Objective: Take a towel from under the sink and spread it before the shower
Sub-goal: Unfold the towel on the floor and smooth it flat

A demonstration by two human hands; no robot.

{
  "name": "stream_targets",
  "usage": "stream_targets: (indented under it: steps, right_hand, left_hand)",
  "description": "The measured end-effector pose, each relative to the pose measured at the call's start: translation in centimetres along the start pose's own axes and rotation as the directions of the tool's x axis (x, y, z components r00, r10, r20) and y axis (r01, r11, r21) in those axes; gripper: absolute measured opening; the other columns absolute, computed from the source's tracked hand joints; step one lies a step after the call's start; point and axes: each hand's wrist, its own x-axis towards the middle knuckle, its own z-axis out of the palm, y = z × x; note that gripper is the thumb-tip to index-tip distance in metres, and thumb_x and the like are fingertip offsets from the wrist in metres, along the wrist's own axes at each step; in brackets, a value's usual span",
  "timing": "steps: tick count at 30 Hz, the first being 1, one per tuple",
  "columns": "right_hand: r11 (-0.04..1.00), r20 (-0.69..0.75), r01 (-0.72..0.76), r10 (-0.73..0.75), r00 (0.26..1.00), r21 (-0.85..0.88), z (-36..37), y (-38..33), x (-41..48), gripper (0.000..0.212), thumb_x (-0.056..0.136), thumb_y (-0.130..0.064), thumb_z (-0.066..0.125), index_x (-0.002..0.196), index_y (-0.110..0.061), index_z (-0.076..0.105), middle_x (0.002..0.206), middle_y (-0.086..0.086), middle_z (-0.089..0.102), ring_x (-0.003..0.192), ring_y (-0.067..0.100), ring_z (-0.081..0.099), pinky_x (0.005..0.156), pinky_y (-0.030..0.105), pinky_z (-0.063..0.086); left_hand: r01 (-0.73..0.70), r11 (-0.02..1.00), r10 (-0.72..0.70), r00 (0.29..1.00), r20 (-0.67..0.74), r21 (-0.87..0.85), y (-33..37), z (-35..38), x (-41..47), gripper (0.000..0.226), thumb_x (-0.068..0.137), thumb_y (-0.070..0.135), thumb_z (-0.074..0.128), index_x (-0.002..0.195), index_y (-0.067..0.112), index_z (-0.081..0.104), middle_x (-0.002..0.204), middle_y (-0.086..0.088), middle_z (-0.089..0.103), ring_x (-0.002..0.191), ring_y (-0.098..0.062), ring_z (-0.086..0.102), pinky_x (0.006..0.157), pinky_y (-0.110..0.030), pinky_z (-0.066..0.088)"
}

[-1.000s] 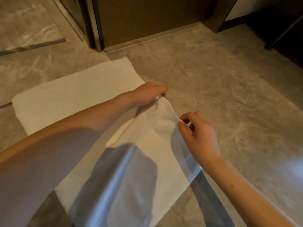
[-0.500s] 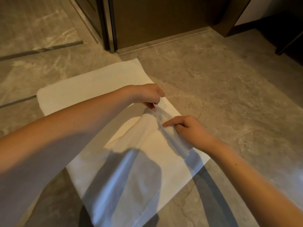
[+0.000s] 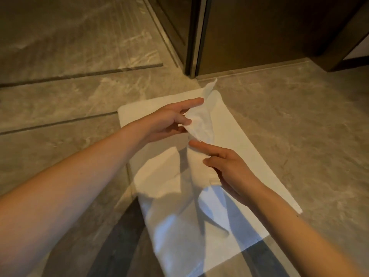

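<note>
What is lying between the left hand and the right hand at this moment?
In the head view, a raised, bunched fold of the white towel runs between the left hand and the right hand; both touch it.

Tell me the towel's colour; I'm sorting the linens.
Plain white, no pattern, seen in the head view: the towel lies on the floor, part lifted by both hands.

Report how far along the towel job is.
Done: the towel is out and part of it lies flat on the tile floor near the door frame. In hand: left hand and right hand lift a bunched fold. Left: lay that fold flat.
</note>
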Motion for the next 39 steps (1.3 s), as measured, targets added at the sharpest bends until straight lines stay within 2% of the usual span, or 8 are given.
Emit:
stream_targets:
  steps: [3, 6, 13, 17, 24, 32, 35, 39]
  right_hand:
    - [0.999, 0.085, -0.005, 0.002, 0.996, 0.034, 3.5, -0.5, 0.6, 0.053, 0.090, 0.012, 0.038, 0.120, -0.017, 0.071, 0.133, 0.003, 0.063, 0.125, 0.046, 0.048, 0.107, 0.054, 0.040]
    - [0.998, 0.201, 0.015, -0.028, 0.979, 0.068, 7.2, -0.8, 1.1, 0.055, 0.090, 0.014, 0.036, 0.121, -0.015, 0.070, 0.136, -0.004, 0.061, 0.113, 0.015, 0.063, 0.079, 0.020, 0.052]
    - [0.991, 0.403, 0.133, -0.123, 0.907, 0.002, 16.1, -0.3, 1.1, 0.060, 0.089, 0.011, 0.038, 0.114, -0.032, 0.072, 0.127, -0.025, 0.062, 0.118, -0.004, 0.056, 0.105, 0.020, 0.042]
    - [0.978, 0.500, 0.210, -0.173, 0.849, -0.018, 21.7, 0.0, 0.4, 0.063, 0.090, 0.009, 0.038, 0.111, -0.040, 0.071, 0.127, -0.028, 0.060, 0.117, -0.014, 0.051, 0.095, 0.006, 0.042]
    - [0.948, 0.673, 0.302, -0.160, 0.722, -0.099, 31.3, 1.9, -1.1, 0.053, 0.096, 0.006, 0.036, 0.137, -0.021, 0.055, 0.148, -0.010, 0.045, 0.136, 0.006, 0.039, 0.104, 0.007, 0.031]
    - [0.950, 0.677, 0.207, 0.007, 0.736, -0.235, 36.5, 7.0, -2.2, 0.052, 0.098, 0.009, 0.032, 0.140, -0.013, 0.053, 0.153, 0.000, 0.040, 0.142, 0.019, 0.033, 0.115, 0.024, 0.027]
    - [0.956, 0.676, 0.161, 0.049, 0.735, -0.245, 37.1, 8.9, -1.9, 0.051, 0.097, 0.009, 0.032, 0.141, -0.010, 0.050, 0.151, 0.005, 0.042, 0.140, 0.022, 0.036, 0.107, 0.019, 0.030]
    - [0.941, 0.595, 0.039, 0.181, 0.783, -0.337, 37.0, 11.6, -0.3, 0.051, 0.097, 0.009, 0.031, 0.141, -0.007, 0.050, 0.150, 0.012, 0.044, 0.137, 0.031, 0.041, 0.114, 0.041, 0.035]
  left_hand:
    - [-0.020, 0.999, 0.019, 0.999, -0.044, -0.038, 0.7, -2.8, -3.4, 0.067, 0.088, -0.013, 0.042, 0.139, 0.029, 0.052, 0.152, 0.018, 0.038, 0.137, -0.010, 0.041, 0.093, -0.028, 0.050]
    - [-0.040, 0.999, 0.036, 0.993, -0.110, -0.035, 1.3, -5.4, -7.3, 0.068, 0.087, -0.015, 0.040, 0.139, 0.027, 0.052, 0.151, 0.015, 0.041, 0.131, -0.012, 0.049, 0.084, -0.023, 0.052]
    - [-0.067, 0.997, 0.048, 0.943, -0.330, -0.046, 1.7, -10.4, -17.9, 0.063, 0.089, -0.011, 0.044, 0.137, 0.028, 0.056, 0.145, 0.018, 0.045, 0.131, -0.014, 0.049, 0.093, -0.027, 0.051]
    - [-0.103, 0.988, 0.043, 0.895, -0.445, -0.113, 1.8, -12.5, -24.4, 0.061, 0.089, -0.008, 0.045, 0.137, 0.027, 0.055, 0.148, 0.009, 0.042, 0.130, -0.021, 0.050, 0.095, -0.031, 0.053]
    - [-0.169, 0.955, -0.012, 0.799, -0.601, -0.244, -0.4, -16.1, -34.9, 0.058, 0.081, 0.001, 0.053, 0.133, 0.025, 0.060, 0.146, -0.002, 0.045, 0.127, -0.028, 0.053, 0.094, -0.035, 0.054]
    - [0.053, 0.961, -0.239, 0.661, -0.711, -0.273, -5.8, -18.4, -39.9, 0.056, 0.087, -0.005, 0.049, 0.128, 0.030, 0.064, 0.138, -0.002, 0.050, 0.121, -0.031, 0.055, 0.085, -0.035, 0.058]
    - [0.243, 0.952, -0.294, 0.540, -0.788, -0.189, -7.7, -18.6, -39.5, 0.058, 0.088, -0.007, 0.046, 0.130, 0.029, 0.061, 0.138, -0.005, 0.048, 0.117, -0.029, 0.054, 0.086, -0.034, 0.054]
    - [0.583, 0.805, -0.216, 0.458, -0.862, 0.108, -10.4, -18.1, -37.6, 0.047, 0.094, -0.007, 0.047, 0.135, 0.016, 0.053, 0.139, -0.011, 0.047, 0.106, -0.020, 0.058, 0.083, -0.020, 0.051]
